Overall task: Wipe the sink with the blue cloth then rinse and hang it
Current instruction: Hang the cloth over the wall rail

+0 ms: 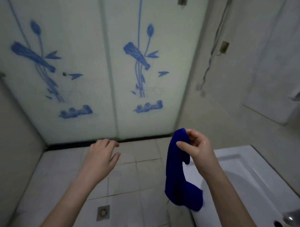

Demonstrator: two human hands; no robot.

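My right hand (pixel 197 147) pinches the top of the blue cloth (pixel 179 174) between thumb and fingers, so the cloth hangs down limp over the left end of the white sink (pixel 257 172). The hand looks wet. My left hand (pixel 102 154) hovers to the left of the cloth over the floor, fingers loosely spread, holding nothing. At the lower right edge, part of the metal tap (pixel 295 215) shows above the sink's overflow hole (pixel 278 225).
Frosted sliding doors with blue flower prints (pixel 103 67) fill the wall ahead, on a dark floor track. White floor tiles lie below, with a square floor drain (pixel 103 212). A cable and small wall fittings (pixel 224 47) run down the right wall.
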